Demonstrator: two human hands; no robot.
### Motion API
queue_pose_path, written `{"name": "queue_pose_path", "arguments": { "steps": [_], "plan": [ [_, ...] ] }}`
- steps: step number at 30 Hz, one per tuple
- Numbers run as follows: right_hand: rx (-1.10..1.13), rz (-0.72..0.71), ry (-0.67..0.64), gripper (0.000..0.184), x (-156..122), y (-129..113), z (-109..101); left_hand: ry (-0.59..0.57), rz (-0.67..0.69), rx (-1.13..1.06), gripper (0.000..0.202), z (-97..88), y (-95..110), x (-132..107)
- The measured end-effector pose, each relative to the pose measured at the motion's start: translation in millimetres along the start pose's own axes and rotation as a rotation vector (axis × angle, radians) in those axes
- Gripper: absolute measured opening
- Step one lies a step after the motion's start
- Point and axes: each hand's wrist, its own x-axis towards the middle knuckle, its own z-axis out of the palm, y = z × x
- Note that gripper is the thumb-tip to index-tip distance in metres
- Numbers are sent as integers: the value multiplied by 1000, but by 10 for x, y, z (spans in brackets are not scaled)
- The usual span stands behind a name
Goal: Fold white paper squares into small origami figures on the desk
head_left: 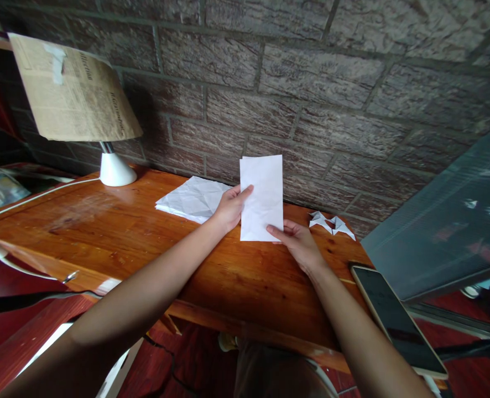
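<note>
A white sheet of paper (262,204), folded into an upright rectangle, is held up above the wooden table. Its upper left corner shows a second layer slightly offset behind the front one. My left hand (231,207) pinches the left edge at mid-height, thumb in front and fingers behind. At the lower right corner my right hand (297,239) grips the paper, thumb on the front face. Behind my left hand lies a stack of creased white paper (195,198). Two small folded paper pieces (332,224) sit to the right of my right hand.
A lamp (118,168) with a newspaper-covered shade stands at the left back of the wooden table (104,232), its white cord running left. A phone (398,318) lies at the right edge. A brick wall (311,83) rises behind, and a translucent panel (444,221) stands at right.
</note>
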Motion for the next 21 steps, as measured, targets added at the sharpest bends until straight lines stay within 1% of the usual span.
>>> {"name": "queue_pose_path", "arguments": {
  "steps": [4,7,10,13,15,17,19,21],
  "plan": [
    [80,38,-28,43,-9,11,33,-30,-29,-23,38,26,-83,-22],
    [104,63,-29,43,-1,16,9,-43,-59,-61,31,33,-81,-21],
    [142,102,5,43,22,25,-36,-113,-146,-89,25,36,-58,-23],
    [147,134,32,43,34,35,-52,-171,-229,-88,22,44,-79,-39],
    [142,118,18,43,25,36,-33,-149,-264,-76,20,49,-122,-48],
    [125,103,-14,44,7,35,0,-88,-274,-58,17,49,-171,-49],
    [89,130,-42,43,-9,35,28,-27,-269,-47,16,46,-209,-41],
    [61,163,-53,42,-15,41,41,3,-267,-42,18,42,-230,-29]
  ]
}}
